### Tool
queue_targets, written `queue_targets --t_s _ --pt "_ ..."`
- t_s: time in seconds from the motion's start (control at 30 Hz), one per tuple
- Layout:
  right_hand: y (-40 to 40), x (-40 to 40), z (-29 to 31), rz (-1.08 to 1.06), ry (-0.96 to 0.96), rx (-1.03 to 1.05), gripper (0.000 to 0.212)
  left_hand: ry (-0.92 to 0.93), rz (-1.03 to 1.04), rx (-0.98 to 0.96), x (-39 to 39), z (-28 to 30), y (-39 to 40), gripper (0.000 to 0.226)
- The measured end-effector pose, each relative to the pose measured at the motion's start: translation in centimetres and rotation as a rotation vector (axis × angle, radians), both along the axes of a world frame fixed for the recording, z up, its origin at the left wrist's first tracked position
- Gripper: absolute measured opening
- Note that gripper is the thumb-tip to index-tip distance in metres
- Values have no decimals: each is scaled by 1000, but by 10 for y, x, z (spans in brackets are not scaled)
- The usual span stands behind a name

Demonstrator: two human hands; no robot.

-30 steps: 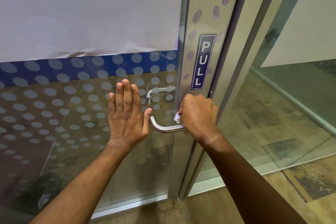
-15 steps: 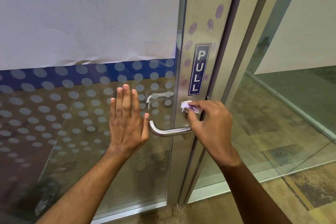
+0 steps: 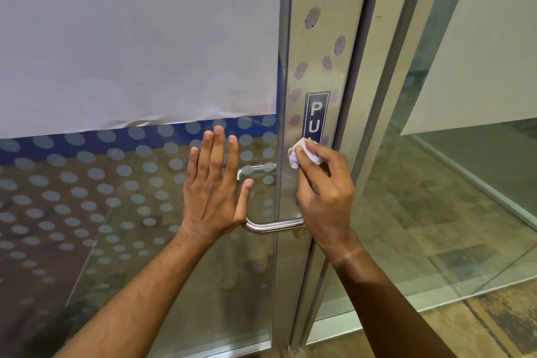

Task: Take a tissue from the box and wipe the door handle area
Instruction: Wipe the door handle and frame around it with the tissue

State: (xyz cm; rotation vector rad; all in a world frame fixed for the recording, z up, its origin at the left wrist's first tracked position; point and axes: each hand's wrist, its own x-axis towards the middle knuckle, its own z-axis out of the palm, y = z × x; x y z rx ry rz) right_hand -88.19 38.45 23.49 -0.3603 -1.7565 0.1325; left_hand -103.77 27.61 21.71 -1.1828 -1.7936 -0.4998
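My right hand (image 3: 322, 192) pinches a crumpled white tissue (image 3: 297, 154) and presses it against the metal door stile, over the lower part of the blue PULL sign (image 3: 316, 113). The steel lever handle (image 3: 273, 225) sticks out to the left below that hand. My left hand (image 3: 213, 189) lies flat on the dotted glass pane (image 3: 116, 197), fingers spread, its thumb close to the bend of the handle. The tissue box is not in view.
A white sheet (image 3: 130, 38) covers the upper glass. Round purple smudges (image 3: 312, 17) mark the stile above the sign. To the right stand the door frame (image 3: 392, 96) and another glass panel (image 3: 465, 183). Tiled floor (image 3: 494, 322) lies below.
My right hand left the base of the handle and rose up the stile with the tissue, reaching the PULL sign. The left hand stayed flat on the glass.
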Motion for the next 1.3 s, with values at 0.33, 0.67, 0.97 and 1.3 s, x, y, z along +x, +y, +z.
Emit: queue_targets --t_s 0.33,0.67,0.97,1.3 --pt "3 -12 2 -103 -173 99 27 9 -2 10 -2 -4 4 86" --pt "6 7 1 -163 -531 139 30 -5 -1 1 -1 -5 4 89" --pt "20 30 14 -49 29 -54 29 -7 20 -3 0 -5 5 87" --pt "22 -2 -12 -192 -152 10 38 20 24 13 -3 -8 6 90"
